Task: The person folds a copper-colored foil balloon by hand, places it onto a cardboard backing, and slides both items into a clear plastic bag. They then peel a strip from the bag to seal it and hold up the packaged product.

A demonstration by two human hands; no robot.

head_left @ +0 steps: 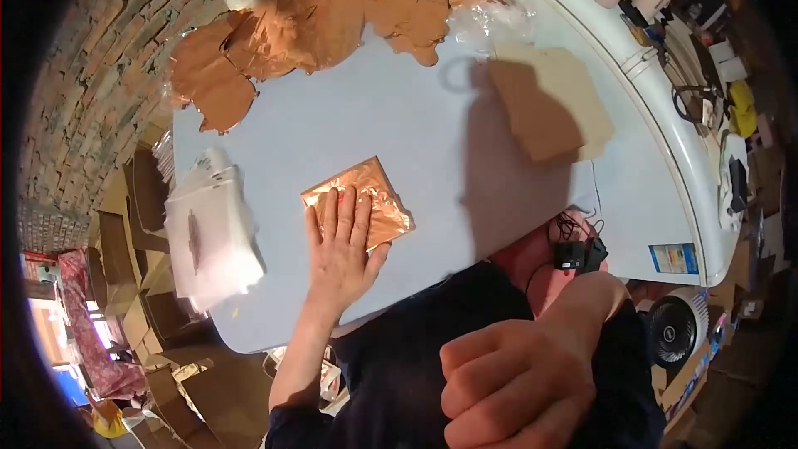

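Note:
My left hand (339, 259) lies flat, fingers stretched out, on a square packet (384, 206) with shiny copper-coloured film over it. A darker brown edge shows along the packet's upper and right sides. The packet rests near the middle front of the pale table (399, 116). Close to the camera at the bottom, my right hand (517, 382) is raised with its fingers curled into a fist. The inside of that fist is hidden. To the left of my left hand lies a stack of clear plastic sleeves (218, 237).
Copper-coloured shiny pieces (320, 29) heap along the table's back edge beside crumpled clear plastic (495, 23). Brown card sheets (578, 104) are stacked at the right, partly in shadow. A curved white appliance (657, 108) borders the right side. A black fan (672, 331) stands lower right.

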